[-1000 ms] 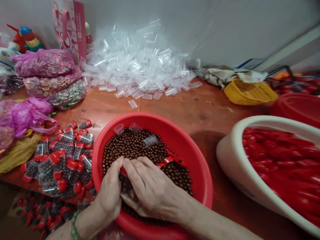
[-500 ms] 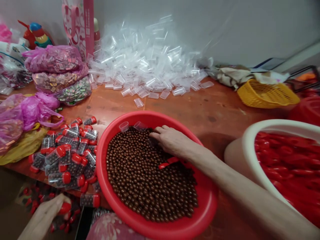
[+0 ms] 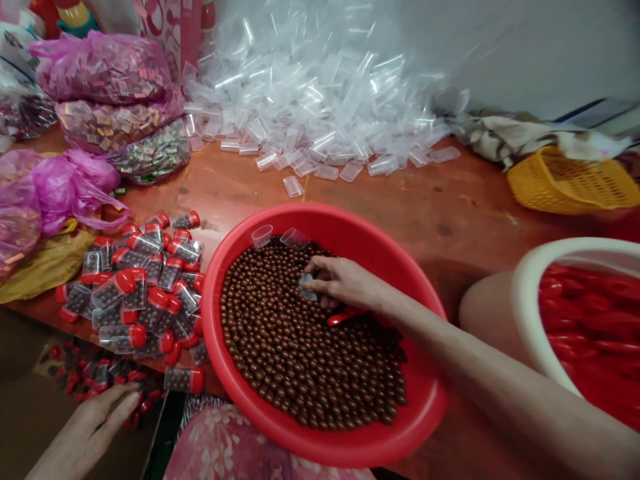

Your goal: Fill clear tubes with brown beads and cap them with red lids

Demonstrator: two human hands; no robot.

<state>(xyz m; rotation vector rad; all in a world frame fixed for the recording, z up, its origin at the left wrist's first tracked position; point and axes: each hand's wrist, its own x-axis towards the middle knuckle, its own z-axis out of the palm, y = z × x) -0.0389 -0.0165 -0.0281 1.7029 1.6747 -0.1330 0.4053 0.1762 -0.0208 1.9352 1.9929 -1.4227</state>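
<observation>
Two tubs: red basin at centre, bearing a broad bed of glossy brown balls; cream tub at right, loaded with shiny red pieces.
Right hand: over the balls; thumb and fingers clamped on a clear vial.
Held vial: inside the basin's outline, low over the balls, contact uncertain; transparent, pale glint, partly covered by fingers, contents unclear.
Basin, far side: two loose clear vials near the wall, one tilted.
Left hand: lower left, near the lower heap of red-capped vials; thumb and forefinger apart.
Capped vials: piled on the table left of the basin; clear bodies, red caps, dark balls visible inside.
Pink-purple bag: holds many small flat pieces.
Vial mound: clear, uncapped, against the wall.
</observation>
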